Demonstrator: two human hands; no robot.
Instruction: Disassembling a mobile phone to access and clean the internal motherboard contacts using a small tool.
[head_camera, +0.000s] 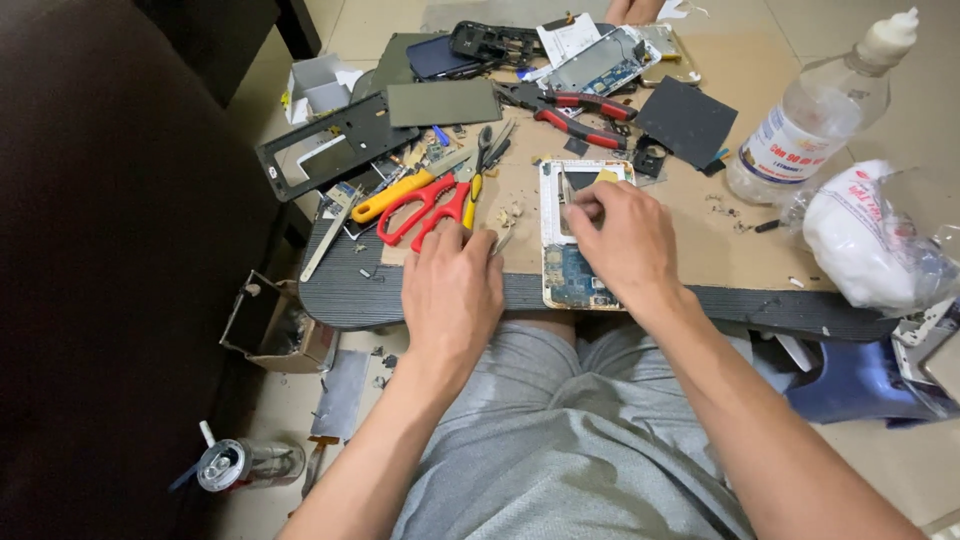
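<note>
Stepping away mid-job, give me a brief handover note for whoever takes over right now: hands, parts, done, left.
Left hand: rests on the board edge below the red scissors, apparently empty.
Right hand: fingertips pinch something small on the opened phone; grip unclear.
Parts: pliers, a second opened phone and black frame lie further back.
Done: phone's back is off, circuit board exposed.
Left: the board is not yet out.

The right hand (618, 235) hides the opened phone's (575, 275) middle; whatever its fingertips pinch is indiscernible.

Right hand (622, 238) on opened phone (575, 262); left hand (452, 290) beside red scissors (428, 206).
</note>
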